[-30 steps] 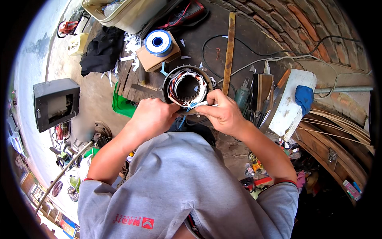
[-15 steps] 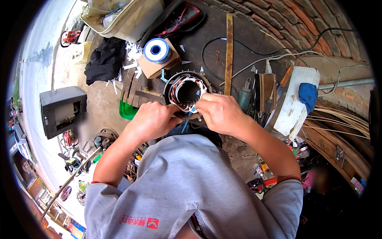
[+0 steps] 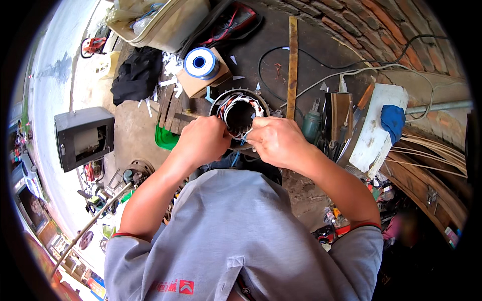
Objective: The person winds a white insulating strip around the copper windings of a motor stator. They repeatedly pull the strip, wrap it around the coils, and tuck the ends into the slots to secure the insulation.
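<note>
A round metal motor stator (image 3: 217, 103) stands upright in front of me, its open bore facing up. Around the bore runs a ring of copper windings (image 3: 228, 106) wrapped with white strips. My left hand (image 3: 205, 139) is closed over the stator's near left edge, thumb side toward the bore; what its fingers hold is hidden. On the near right edge, my right hand (image 3: 275, 139) pinches at the winding, with a blue wire (image 3: 244, 139) at its fingertips. More blue wire (image 3: 235, 159) hangs down between my hands, toward my lap.
Beyond the stator, a blue-and-white spool (image 3: 202, 63) sits on a cardboard box (image 3: 193, 88). A green bottle-shaped tool (image 3: 312, 123) and a blue cloth (image 3: 391, 122) are at right. A wooden strip (image 3: 292, 65) and dark cable (image 3: 261, 70) lie farther off; a grey metal box (image 3: 84, 138) stands left.
My left hand has shifted toward the bore and up, its fingers curled tighter. My right hand stays at the winding's near right edge. The whole view has shifted slightly.
</note>
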The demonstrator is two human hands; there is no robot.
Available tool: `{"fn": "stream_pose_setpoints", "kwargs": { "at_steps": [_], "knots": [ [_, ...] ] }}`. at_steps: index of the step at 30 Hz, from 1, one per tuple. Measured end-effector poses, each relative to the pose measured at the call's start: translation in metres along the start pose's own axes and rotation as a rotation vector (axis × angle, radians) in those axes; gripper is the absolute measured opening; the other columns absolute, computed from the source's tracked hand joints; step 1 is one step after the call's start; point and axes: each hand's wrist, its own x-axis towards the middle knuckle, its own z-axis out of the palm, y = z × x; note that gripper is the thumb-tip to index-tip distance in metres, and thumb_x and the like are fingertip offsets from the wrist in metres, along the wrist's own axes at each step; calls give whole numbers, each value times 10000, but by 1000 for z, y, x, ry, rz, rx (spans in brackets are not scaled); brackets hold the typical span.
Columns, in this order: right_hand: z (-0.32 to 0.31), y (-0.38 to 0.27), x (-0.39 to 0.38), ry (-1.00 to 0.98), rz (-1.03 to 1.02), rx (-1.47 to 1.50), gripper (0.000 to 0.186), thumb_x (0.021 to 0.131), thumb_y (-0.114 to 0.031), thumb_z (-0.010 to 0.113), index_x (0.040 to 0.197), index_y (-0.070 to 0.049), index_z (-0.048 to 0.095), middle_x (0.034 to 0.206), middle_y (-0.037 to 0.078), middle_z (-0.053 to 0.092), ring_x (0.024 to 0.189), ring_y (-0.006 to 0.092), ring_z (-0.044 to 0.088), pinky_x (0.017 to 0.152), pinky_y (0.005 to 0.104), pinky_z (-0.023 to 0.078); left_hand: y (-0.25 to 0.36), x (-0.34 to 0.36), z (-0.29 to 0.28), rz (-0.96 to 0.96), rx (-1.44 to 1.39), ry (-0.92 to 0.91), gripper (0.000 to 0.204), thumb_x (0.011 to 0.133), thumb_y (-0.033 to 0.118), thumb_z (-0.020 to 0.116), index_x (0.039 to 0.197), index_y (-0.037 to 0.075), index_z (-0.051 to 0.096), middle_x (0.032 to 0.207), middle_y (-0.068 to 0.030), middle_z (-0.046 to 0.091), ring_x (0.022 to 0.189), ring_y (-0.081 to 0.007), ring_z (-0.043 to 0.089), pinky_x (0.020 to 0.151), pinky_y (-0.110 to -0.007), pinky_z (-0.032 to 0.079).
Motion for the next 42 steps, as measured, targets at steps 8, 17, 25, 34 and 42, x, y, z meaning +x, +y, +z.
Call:
{"fn": "stream_pose_setpoints", "kwargs": {
  "at_steps": [8,17,25,34,42],
  "knots": [
    [-13,-7,-3,-82,43,-45,141,848,-105,676,976,-59,715,888,126,614,852,330,649,732,436,516,7,-16,4,216,526,199,161,845,143,590,781,2,632,660,-197,671,628,-379,690,628,-465,568],
    [-37,-20,-6,167,-64,-132,210,859,-117,689,1044,-18,693,990,139,622,859,340,628,815,412,498,-8,-70,-47,140,723,407,103,890,47,507,799,11,536,556,-165,615,510,-337,661,466,-450,535],
    [35,-83,26,318,-88,110,576,883,-281,720,1356,-34,503,1204,149,539,734,258,676,583,348,584,-23,-138,-96,50,718,823,135,869,83,649,796,56,539,567,-146,579,510,-323,616,495,-440,479],
    [76,-168,75,695,-416,422,126,839,-113,693,929,-29,664,742,84,661,612,192,592,480,318,493,-118,-219,-143,104,64,1067,122,968,-3,596,1086,-28,617,676,17,553,547,-27,436,474,-197,354],
    [68,-261,103,773,-574,918,138,894,-150,645,837,-62,556,694,52,518,665,233,499,593,369,418,-183,-196,-185,438,-680,1020,360,1035,174,498,1315,-49,515,682,33,499,507,-27,361,442,-195,281]
  ]
}}
